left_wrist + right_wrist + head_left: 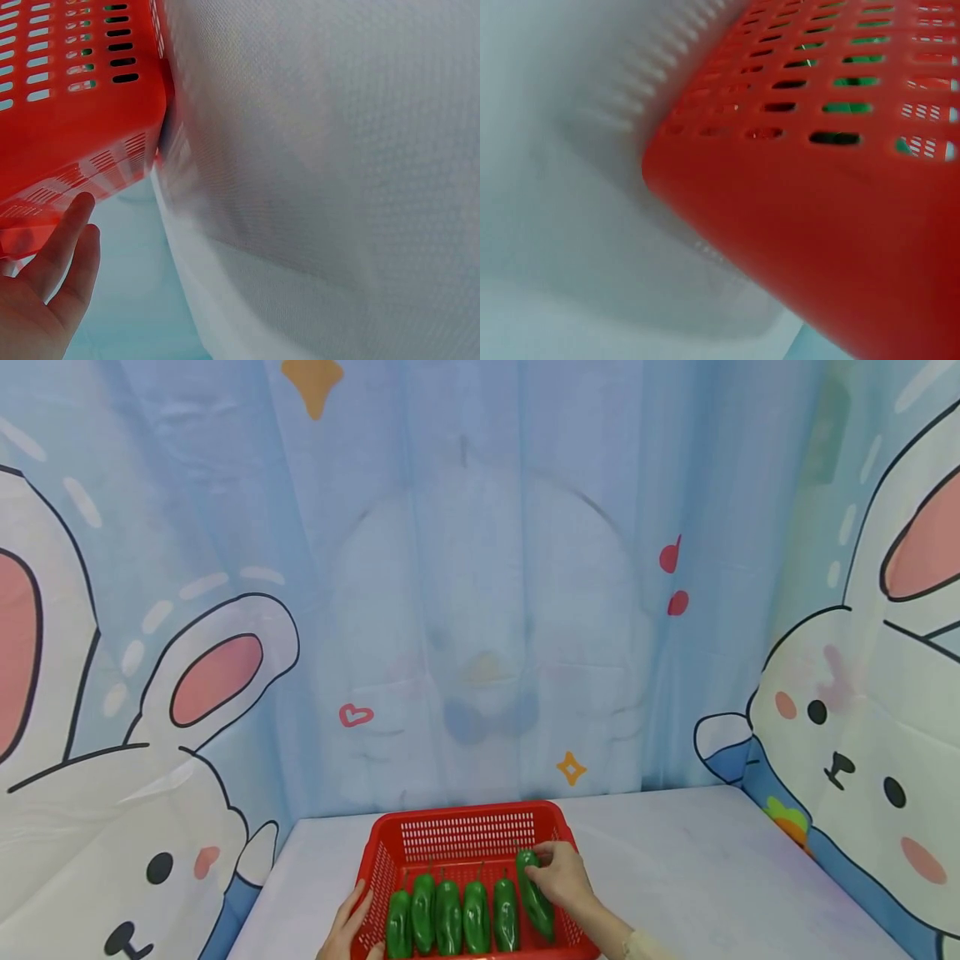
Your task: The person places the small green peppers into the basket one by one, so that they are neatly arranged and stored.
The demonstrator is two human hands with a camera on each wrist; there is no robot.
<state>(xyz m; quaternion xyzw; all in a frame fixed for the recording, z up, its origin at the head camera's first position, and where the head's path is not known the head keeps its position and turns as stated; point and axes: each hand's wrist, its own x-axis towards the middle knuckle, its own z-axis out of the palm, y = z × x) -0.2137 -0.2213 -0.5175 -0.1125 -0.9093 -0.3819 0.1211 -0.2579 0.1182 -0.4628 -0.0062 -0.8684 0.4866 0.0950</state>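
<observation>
Inside the red plastic basket (pixel 465 814), several glossy green peppers (pixel 448 917) lie side by side in a row, stems toward the far wall. My right hand (pixel 561 878) reaches over the basket's right side and pinches the upper end of the rightmost green pepper (pixel 537 906), which lies slightly slanted. At the basket's left wall is my left hand (pixel 347 927), its fingers fairly straight along the outside and the thumb at the near left corner. The left wrist view shows two extended fingers (pixel 69 251) by the basket's slotted side. In the right wrist view the slotted basket wall (pixel 802 195) hides the right hand.
The basket stands on a white cloth-covered table (pixel 675 868). Behind it hangs a light blue curtain (pixel 480 610) printed with cartoon rabbits, which also covers both sides. Through the basket's slots, bits of green pepper (pixel 847 107) show in the right wrist view.
</observation>
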